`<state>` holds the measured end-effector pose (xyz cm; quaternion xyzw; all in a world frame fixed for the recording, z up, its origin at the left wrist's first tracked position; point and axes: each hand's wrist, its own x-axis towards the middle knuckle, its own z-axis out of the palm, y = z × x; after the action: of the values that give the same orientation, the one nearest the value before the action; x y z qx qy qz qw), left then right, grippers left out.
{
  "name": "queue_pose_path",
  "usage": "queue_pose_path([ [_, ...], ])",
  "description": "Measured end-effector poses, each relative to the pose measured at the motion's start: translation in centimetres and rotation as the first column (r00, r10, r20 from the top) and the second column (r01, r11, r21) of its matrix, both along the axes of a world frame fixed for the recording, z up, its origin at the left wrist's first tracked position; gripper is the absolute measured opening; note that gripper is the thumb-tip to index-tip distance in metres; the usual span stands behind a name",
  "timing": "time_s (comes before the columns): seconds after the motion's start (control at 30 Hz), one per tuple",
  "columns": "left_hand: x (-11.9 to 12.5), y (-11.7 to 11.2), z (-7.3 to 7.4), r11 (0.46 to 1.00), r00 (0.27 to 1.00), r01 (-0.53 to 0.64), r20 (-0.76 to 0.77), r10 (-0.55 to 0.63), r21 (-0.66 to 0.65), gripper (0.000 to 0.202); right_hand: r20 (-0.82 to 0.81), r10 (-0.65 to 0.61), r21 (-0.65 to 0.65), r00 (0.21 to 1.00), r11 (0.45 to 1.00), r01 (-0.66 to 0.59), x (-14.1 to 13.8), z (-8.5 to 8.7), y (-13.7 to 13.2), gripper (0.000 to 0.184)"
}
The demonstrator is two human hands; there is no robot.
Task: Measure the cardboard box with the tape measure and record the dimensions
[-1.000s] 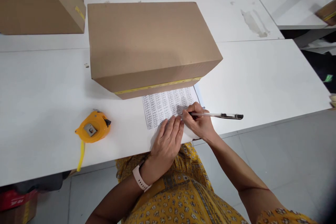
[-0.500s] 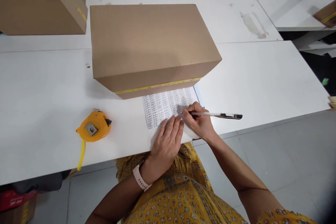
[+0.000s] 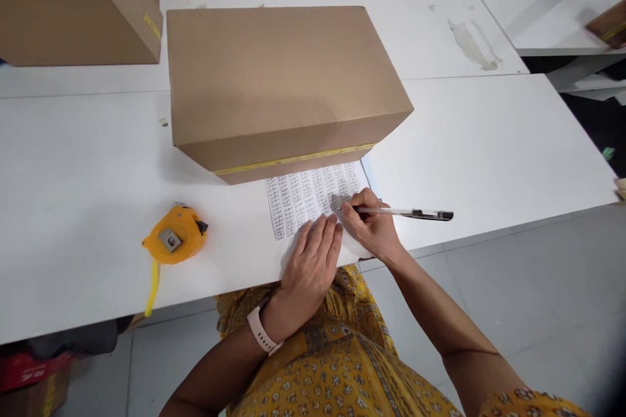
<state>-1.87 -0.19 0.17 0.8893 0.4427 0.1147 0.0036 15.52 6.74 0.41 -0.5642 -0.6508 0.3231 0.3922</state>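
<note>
Right hand (image 3: 372, 227) first: its thumb and fingers pinch a black and clear pen (image 3: 408, 213), with the tip down at a sheet of paper (image 3: 298, 202). Close by, the left hand (image 3: 313, 260) lies flat and stretched out, its fingers side by side, with the fingertips on the near part of the paper. It has a pale pink band (image 3: 263, 331) around its wrist. The paper is on the white desk (image 3: 489, 137), near the front edge, and is full of rows of small dark writing. Just past it sits a big brown box (image 3: 288, 71) with a yellow strip along its near side. It hides the far end of the paper. An orange tape measure (image 3: 177, 236) is off to the left, its yellow tape poking out toward the desk's edge. Another brown box (image 3: 73, 10) stands at the back left.
</note>
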Motion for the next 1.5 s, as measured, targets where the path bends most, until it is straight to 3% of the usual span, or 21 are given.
queue_pose_path([
  [1.5,0.11,-0.19,-0.49,1.0,1.0,-0.009,0.0,0.009,-0.016,0.055,-0.055,0.01,0.012,0.998,1.0,-0.009,-0.06,-0.17,0.24,0.026],
])
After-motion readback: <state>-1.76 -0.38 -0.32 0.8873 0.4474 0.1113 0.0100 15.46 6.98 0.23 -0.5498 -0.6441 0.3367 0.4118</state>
